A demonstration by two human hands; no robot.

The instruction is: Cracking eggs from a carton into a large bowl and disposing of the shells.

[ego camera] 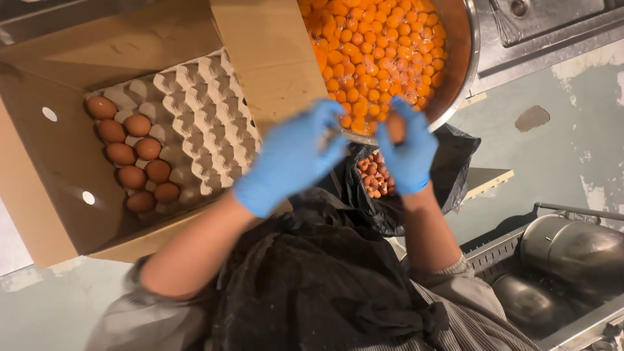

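Cardboard box at 9 o'clock, egg tray inside with brown eggs left. Steel bowl of yolks at 1 o'clock. Black bag of shells below. Left hand fingers curled, contents unclear. Right hand fingers pinching brown egg at bowl rim. Risk: shell bits dropping into yolks, wet-glove slip.

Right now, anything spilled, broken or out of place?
Nothing spilled. Broken eggshells are in the black bag, yolks stay inside the metal bowl. Only oddity: floor has patchy, chipped paint. Right hand holds an egg.
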